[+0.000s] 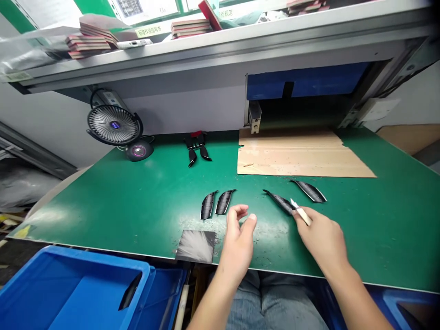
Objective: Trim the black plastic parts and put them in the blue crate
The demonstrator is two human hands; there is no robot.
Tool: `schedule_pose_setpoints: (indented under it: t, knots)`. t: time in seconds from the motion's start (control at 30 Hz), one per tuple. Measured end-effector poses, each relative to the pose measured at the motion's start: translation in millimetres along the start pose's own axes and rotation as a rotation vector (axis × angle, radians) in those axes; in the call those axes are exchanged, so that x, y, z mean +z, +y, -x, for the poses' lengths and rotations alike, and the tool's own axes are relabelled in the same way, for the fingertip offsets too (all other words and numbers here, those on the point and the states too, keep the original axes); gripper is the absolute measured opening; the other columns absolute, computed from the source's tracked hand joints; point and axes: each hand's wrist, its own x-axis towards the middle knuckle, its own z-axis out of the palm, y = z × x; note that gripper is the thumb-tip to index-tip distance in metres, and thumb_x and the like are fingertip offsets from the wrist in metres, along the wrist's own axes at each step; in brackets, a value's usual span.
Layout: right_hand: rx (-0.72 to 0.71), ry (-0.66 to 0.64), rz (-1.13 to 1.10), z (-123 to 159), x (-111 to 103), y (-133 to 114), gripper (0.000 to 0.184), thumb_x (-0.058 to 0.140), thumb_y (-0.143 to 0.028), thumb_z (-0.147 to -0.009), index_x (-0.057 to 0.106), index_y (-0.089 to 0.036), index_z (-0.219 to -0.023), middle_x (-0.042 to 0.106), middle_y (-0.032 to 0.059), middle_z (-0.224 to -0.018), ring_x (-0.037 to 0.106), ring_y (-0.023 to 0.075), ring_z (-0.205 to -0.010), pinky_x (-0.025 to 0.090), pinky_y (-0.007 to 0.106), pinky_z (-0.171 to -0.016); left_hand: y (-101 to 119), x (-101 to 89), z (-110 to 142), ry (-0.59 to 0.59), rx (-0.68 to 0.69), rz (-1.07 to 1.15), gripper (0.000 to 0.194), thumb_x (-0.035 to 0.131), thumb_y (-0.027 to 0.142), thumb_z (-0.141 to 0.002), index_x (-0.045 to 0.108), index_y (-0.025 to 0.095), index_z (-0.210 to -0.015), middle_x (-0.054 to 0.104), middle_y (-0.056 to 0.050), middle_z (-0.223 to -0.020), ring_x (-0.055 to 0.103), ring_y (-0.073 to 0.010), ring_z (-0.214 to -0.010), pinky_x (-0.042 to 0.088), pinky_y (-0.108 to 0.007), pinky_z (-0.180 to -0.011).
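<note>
Black part point(277, 200) lies up-left of the R hand point(325, 233), near end at its fingers, over the desk point(144, 201); long axis diag., from far-left tip to near-right end. R hand, the nearer one, pinches a knife point(303, 215), blade pointing up-left beside that end; can't tell if the part is gripped too. L hand point(239, 236) holds nothing: fingers half curled, thumb apart, left of the part & not touching it. 2 similar pcs point(224, 202) lie just beyond L hand, another pc point(311, 191) beyond R. Desk: green, glossy, w/ dark specks; cardboard point(302, 156) at back, fan point(115, 124) back left, shelf point(220, 51) above.
</note>
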Motion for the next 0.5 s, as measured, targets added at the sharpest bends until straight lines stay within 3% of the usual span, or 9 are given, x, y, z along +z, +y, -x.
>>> schedule_pose_setpoints:
  t: [0.13,0.2,0.27,0.33,0.43,0.5]
  knots:
    - [0.120,0.107,0.023,-32,-10,23,0.044,0.046,-0.045,-0.085,0.064,-0.022,-0.118,0.062,0.0158,-0.114,0.060,0.0321,-0.086,0.040,0.037,-0.063,4,1.6,11,-0.075,-0.038,-0.009,0.019,0.056,0.037,-0.086,0.054,0.023,-0.099,0.055,-0.005,-0.108,0.051,-0.0194,-0.108,0.037,-0.031,-0.095]
    - [0.173,0.108,0.006,-49,-19,33,0.047,0.049,-0.044,-0.083,0.066,-0.015,-0.115,0.064,0.0207,-0.103,0.060,0.0361,-0.083,0.039,0.039,-0.060,5,4.9,12,-0.064,-0.026,0.039,0.020,0.058,0.036,-0.084,0.054,0.021,-0.097,0.056,-0.006,-0.105,0.051,-0.0195,-0.108,0.037,-0.030,-0.095]
    - [0.170,0.064,-0.055,-55,-29,34,0.040,0.052,-0.041,-0.081,0.071,-0.013,-0.101,0.066,0.0164,-0.078,0.060,0.0338,-0.072,0.039,0.038,-0.057,6,10.5,11,-0.036,-0.025,0.128,0.024,0.064,0.036,-0.081,0.056,0.020,-0.097,0.057,-0.007,-0.106,0.052,-0.0205,-0.108,0.039,-0.031,-0.095]
    - [0.124,0.023,-0.163,-44,-38,22,0.038,0.053,-0.043,-0.082,0.072,-0.014,-0.097,0.064,0.0102,-0.066,0.059,0.0281,-0.064,0.041,0.035,-0.055,11,17.0,10,0.003,-0.050,0.261,0.036,0.072,0.036,-0.074,0.057,0.018,-0.101,0.059,-0.010,-0.109,0.054,-0.0224,-0.110,0.040,-0.033,-0.095]
    - [-0.032,-0.088,-0.359,5,-44,-12,0.042,0.052,-0.053,-0.085,0.070,-0.016,-0.098,0.067,0.0054,-0.074,0.061,0.0210,-0.066,0.047,0.029,-0.059,25,24.3,10,-0.010,-0.143,0.503,0.051,0.077,0.036,-0.070,0.054,0.018,-0.112,0.060,-0.013,-0.114,0.056,-0.0245,-0.110,0.044,-0.037,-0.093]
    - [-0.176,-0.197,-0.509,42,-43,-36,0.036,0.053,-0.049,-0.087,0.070,-0.019,-0.097,0.068,0.0040,-0.083,0.063,0.0183,-0.074,0.050,0.025,-0.065,36,25.3,10,-0.041,-0.211,0.685,0.039,0.072,0.037,-0.076,0.056,0.018,-0.106,0.064,-0.009,-0.101,0.061,-0.0227,-0.100,0.048,-0.038,-0.087]
